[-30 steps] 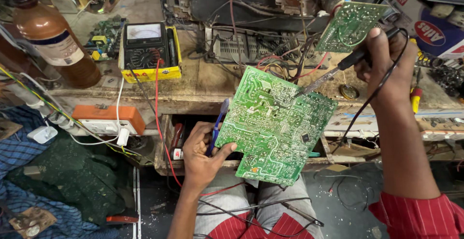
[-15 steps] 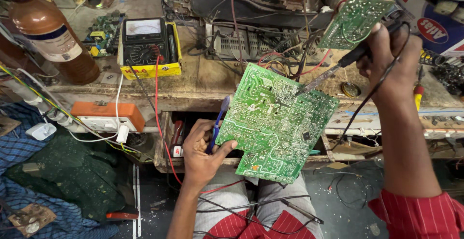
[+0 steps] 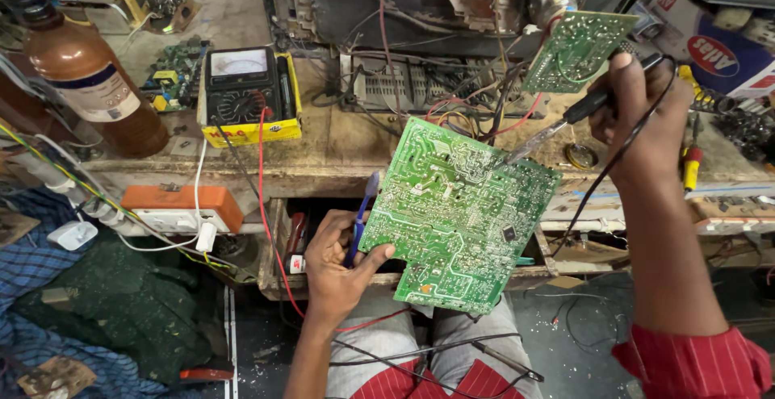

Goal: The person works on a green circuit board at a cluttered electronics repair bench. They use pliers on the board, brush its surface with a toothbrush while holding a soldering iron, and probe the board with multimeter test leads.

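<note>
A worn wooden workbench [image 3: 339,145] is stretching across the upper half of the view, crowded with wires, a yellow-cased meter [image 3: 249,96] at about ten o'clock and a brown bottle [image 3: 93,84] further out toward nine. Behind it an opened appliance chassis [image 3: 420,12] is sitting at twelve o'clock.

The left hand [image 3: 339,266] is pinching the lower left edge of a green circuit board [image 3: 456,213], thumb lying across its face and fingers curled behind; the same hand is also gripping a blue toothbrush [image 3: 362,215] whose head is pointing up toward twelve. The right hand [image 3: 638,112] is closing fully around the dark handle of a soldering iron [image 3: 557,129], its black cord looping over the wrist.

The board is showing its solder side, pale traces and many silver joints, with a small black chip near its right edge. It is being held above the lap, tilted, its long axis running roughly from eleven to five o'clock. The iron's metal tip is pointing toward eight o'clock and is touching the board's upper right edge.
</note>
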